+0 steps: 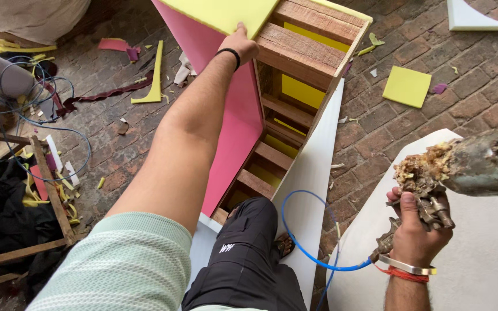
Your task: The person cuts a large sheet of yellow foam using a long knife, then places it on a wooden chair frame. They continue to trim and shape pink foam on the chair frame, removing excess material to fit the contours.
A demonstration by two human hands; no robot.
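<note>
At the far left a tangle of thin blue cable (59, 129) lay on the brick floor (462, 98) beside a heap of black cloth (4, 213) and rough wooden slats (50, 190). Nearer the middle, an L-shaped strip of yellow foam (154, 78) lay among pink and yellow offcuts.

The left hand (238, 43), with a black band on its wrist, reached forward and pressed its fingers and thumb over the edge of a flat yellow foam sheet (223, 12) lying on top of a slatted wooden frame (304, 49). A pink foam panel (234, 109) covered the frame's left side and a long white foam panel (312, 173) ran along its right side; more yellow foam showed between the slats.

A thin blue air hose (301, 230) looped beside the person's black-trousered knee and ran to the right. The right hand (415, 227) was closed around the grip of a glue-caked metal spray gun (433, 190), held above a white foam sheet (479, 253). A square yellow foam piece (407, 86) lay well apart on the bricks beyond.
</note>
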